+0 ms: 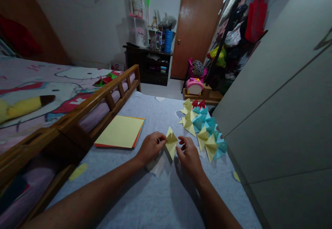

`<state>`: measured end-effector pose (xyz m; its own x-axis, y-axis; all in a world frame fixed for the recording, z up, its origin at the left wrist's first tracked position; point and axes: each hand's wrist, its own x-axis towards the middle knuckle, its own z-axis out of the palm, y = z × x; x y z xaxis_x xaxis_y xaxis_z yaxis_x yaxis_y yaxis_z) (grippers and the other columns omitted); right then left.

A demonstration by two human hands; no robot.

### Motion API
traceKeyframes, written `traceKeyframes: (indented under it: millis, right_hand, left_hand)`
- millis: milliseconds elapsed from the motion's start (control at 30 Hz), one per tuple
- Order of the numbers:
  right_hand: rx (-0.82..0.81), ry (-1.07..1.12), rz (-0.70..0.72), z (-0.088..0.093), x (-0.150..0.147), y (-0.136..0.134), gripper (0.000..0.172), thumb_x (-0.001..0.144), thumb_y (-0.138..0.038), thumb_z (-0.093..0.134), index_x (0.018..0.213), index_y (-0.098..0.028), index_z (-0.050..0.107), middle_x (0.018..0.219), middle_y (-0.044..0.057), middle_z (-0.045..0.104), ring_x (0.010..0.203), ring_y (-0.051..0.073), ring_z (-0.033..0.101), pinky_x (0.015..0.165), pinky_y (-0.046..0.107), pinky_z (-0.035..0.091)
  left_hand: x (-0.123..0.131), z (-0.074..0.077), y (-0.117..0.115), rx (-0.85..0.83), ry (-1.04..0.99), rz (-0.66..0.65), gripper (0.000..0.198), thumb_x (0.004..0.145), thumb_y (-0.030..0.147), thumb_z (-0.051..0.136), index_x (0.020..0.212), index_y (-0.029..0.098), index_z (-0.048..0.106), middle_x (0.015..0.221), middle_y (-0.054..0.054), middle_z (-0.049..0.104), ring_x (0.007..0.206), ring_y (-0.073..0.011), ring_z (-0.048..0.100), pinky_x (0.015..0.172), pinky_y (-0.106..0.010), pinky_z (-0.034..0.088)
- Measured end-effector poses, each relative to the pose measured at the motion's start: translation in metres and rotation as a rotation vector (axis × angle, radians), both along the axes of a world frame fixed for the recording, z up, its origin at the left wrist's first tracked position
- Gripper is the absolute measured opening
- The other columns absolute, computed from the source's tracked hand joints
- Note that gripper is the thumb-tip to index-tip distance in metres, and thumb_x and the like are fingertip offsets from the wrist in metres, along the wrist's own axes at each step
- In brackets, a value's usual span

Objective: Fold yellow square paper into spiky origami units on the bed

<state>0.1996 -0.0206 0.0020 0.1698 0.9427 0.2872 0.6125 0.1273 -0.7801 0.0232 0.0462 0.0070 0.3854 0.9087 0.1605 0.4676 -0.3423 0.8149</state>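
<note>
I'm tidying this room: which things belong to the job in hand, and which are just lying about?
In the job:
yellow folded piece, pinched by the left hand
paper stack
coloured folded pieces on the right

Lying about:
pink toy
hanging red bag
blue container

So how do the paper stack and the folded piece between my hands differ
The stack lies flat; the folded piece is creased into points. The stack is larger, the folded piece smaller. The stack shows orange edges underneath; the folded piece shows only yellow. Both have pale yellow faces.
</note>
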Motion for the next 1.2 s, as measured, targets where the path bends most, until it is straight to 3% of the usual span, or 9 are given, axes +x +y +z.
traceKeyframes:
  millis: [100,200,400,700,967,1200]
  right_hand:
    - [-0.039,-0.127,0.029,0.013,0.009,-0.015,0.043,0.079,-0.018,0.059,0.122,-0.018,0.061,0.105,0.009,0.062,0.082,0.02,0.06,0.078,0.035,0.051]
    - [-0.113,-0.172,0.07,0.016,0.022,-0.033,0.027,0.084,-0.02,0.057,0.109,-0.02,0.065,0.097,0.007,0.064,0.079,0.02,0.061,0.076,0.034,0.05]
    - [-0.167,-0.179,0.069,-0.006,0.043,-0.055,0.014,0.085,-0.019,0.055,0.091,-0.02,0.068,0.084,0.005,0.067,0.077,0.02,0.063,0.072,0.031,0.048]
    - [-0.181,-0.175,0.011,-0.018,0.043,-0.051,0.019,0.089,-0.022,0.051,0.09,-0.019,0.07,0.088,0.007,0.071,0.082,0.022,0.066,0.078,0.032,0.048]
    - [-0.141,-0.179,0.028,-0.02,0.044,-0.053,0.017,0.088,-0.02,0.052,0.087,-0.021,0.069,0.085,0.005,0.07,0.079,0.02,0.064,0.076,0.03,0.048]
    - [-0.119,-0.169,0.016,-0.02,0.044,-0.054,0.016,0.087,-0.021,0.053,0.087,-0.021,0.069,0.084,0.005,0.07,0.079,0.02,0.063,0.076,0.031,0.048]
  left_hand:
    - [0.009,0.002,0.006,0.028,-0.032,-0.016,0.015,0.083,0.025,0.058,0.082,0.017,0.071,0.08,-0.004,0.067,0.073,-0.0179,0.062,0.07,-0.028,0.046]
    - [0.022,0.004,0.01,0.064,-0.032,-0.103,0.013,0.084,0.023,0.059,0.082,0.018,0.071,0.08,-0.003,0.067,0.073,-0.0174,0.062,0.07,-0.027,0.047]
    - [0.065,0.004,0.027,0.114,0.006,-0.185,0.009,0.081,0.015,0.063,0.083,0.017,0.072,0.08,-0.002,0.068,0.076,-0.0165,0.063,0.073,-0.025,0.047]
    - [0.115,-0.001,0.04,0.175,0.107,-0.197,0.011,0.083,0.014,0.064,0.086,0.017,0.074,0.083,-0.004,0.072,0.08,-0.0183,0.064,0.076,-0.027,0.047]
    - [0.129,-0.014,0.052,0.196,0.218,-0.19,0.014,0.088,0.018,0.06,0.086,0.016,0.074,0.084,-0.006,0.072,0.081,-0.0199,0.065,0.074,-0.028,0.046]
    - [0.117,-0.018,0.042,0.294,0.309,-0.221,0.015,0.093,0.022,0.057,0.09,0.018,0.071,0.098,-0.009,0.07,0.094,-0.0228,0.064,0.08,-0.03,0.046]
